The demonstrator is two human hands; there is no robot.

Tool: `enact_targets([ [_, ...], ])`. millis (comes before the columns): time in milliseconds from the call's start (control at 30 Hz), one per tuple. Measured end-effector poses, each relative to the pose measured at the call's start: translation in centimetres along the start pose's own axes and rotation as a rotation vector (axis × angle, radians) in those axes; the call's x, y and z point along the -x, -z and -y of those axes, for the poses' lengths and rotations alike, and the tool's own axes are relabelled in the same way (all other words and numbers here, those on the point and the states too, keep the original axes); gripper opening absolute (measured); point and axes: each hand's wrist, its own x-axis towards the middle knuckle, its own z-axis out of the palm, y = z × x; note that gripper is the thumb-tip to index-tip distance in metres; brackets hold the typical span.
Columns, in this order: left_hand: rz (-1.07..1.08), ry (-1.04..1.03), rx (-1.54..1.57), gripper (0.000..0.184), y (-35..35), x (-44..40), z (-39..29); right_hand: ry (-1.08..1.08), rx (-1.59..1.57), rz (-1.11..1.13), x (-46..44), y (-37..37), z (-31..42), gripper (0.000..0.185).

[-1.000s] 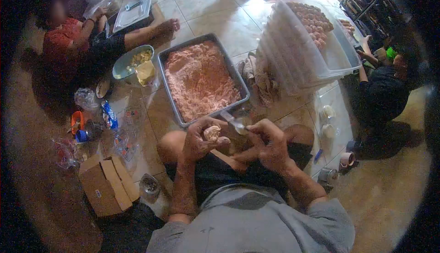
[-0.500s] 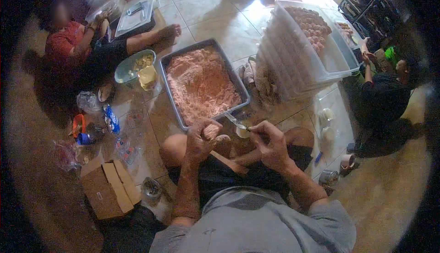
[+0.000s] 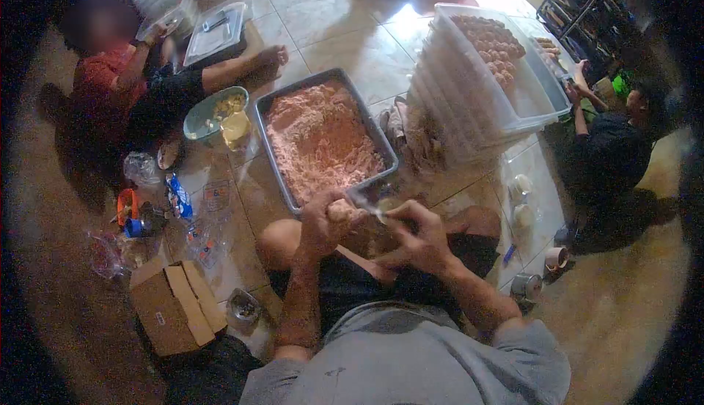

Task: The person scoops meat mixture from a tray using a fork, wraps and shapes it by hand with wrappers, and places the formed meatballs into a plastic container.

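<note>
My left hand (image 3: 320,223) is closed around a small lump of pink paste (image 3: 340,211), just over the near edge of a grey tub. That tub (image 3: 265,146) holds a mass of pink, crumbly-looking paste (image 3: 319,137) with a hollow in its middle. In my right hand (image 3: 424,238), fingers pinch a slim silvery utensil (image 3: 374,212); blur hides whether it is a spoon or a fork. Its tip points at the lump, close to my left hand. Behind the right fingers a small pale round thing (image 3: 389,204) shows in part.
Stacked clear trays (image 3: 506,115) with pink balls stand at right, beside a crumpled cloth (image 3: 422,137). A green bowl (image 3: 202,121) with yellowish pieces and a cardboard box (image 3: 172,306) lie left. One person (image 3: 110,75) sits left, another (image 3: 616,141) right.
My right hand has moved left, bringing the utensil from the tub's edge to the lump. The lump in my left hand now shows a rounder top.
</note>
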Motion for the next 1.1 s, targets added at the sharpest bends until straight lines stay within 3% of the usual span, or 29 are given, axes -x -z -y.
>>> enact_targets([
  [100,0.065,-0.014,-0.399,0.028,-0.6,-1.0,1.9,-0.010,-0.003,0.032,0.2,-1.1,-2.0,0.013],
  [133,0.050,-0.006,-0.376,0.029,-0.9,-1.0,1.4,0.168,0.089,-0.049,0.1,-0.7,-1.0,0.014],
  [167,-0.134,-0.095,-0.567,0.030,-1.7,-0.8,0.6,0.350,0.194,-0.148,-0.1,-0.1,-0.3,0.014],
  [200,-0.056,-0.081,-0.535,0.042,-1.2,-1.1,1.7,0.182,-0.024,-0.197,-0.2,0.0,-1.3,0.017],
  [233,-0.081,-0.120,-0.632,0.039,-1.9,-1.1,1.4,0.214,0.043,-0.152,-0.2,-0.1,-2.4,0.014],
  [300,0.043,0.092,-0.489,0.039,-3.9,-1.6,1.1,0.273,0.108,-0.108,-0.7,-1.1,-6.3,0.013],
  [367,0.019,0.039,-0.435,0.040,-5.8,-3.3,-0.2,0.143,-0.047,-0.210,-0.3,-0.1,-5.0,0.017],
  [433,0.161,-0.310,-0.483,0.040,-4.7,-5.0,3.0,-0.048,-0.284,-0.278,0.1,3.7,-4.1,0.017],
  [467,0.178,-0.330,-0.489,0.040,-5.5,-6.1,1.8,-0.034,-0.293,-0.298,0.0,5.5,-5.3,0.017],
  [533,0.402,0.138,-0.170,0.043,-7.0,-7.2,-3.1,0.183,-0.107,-0.598,-0.3,9.2,-9.4,0.022],
  [567,0.413,0.127,-0.186,0.043,-8.3,-8.5,-5.8,0.124,-0.135,-0.586,0.0,10.8,-12.3,0.025],
  [633,0.490,-0.297,-0.584,0.043,-11.9,-12.5,-10.8,0.073,-0.177,-0.582,1.2,13.9,-13.9,0.029],
  [700,0.463,-0.361,-0.633,0.036,-14.8,-16.5,-12.2,-0.427,0.071,-0.466,3.1,17.0,-10.6,0.024],
  [800,0.652,-0.181,-0.525,0.034,-21.4,-23.3,-15.5,-0.342,-0.106,-0.456,3.3,16.2,-18.6,0.021],
  [833,0.722,-0.401,-0.490,0.034,-23.4,-25.6,-15.2,-0.316,-0.163,-0.448,3.0,15.9,-20.4,0.020],
  [967,0.804,-0.481,-0.618,0.031,-32.1,-32.4,-15.3,-0.300,-0.807,-0.408,2.1,16.0,-21.8,0.013],
  [1000,0.847,-0.645,-0.679,0.029,-33.9,-34.4,-13.8,-0.286,-1.006,-0.397,1.9,16.1,-21.9,0.012],
  [1033,0.887,-0.809,-0.737,0.027,-35.3,-35.5,-12.9,-0.285,-1.009,-0.399,2.0,16.4,-21.8,0.012],
  [1100,0.891,-0.839,-0.891,0.026,-37.3,-35.6,-12.5,-0.418,-1.155,-0.341,2.3,16.8,-21.6,0.011],
])
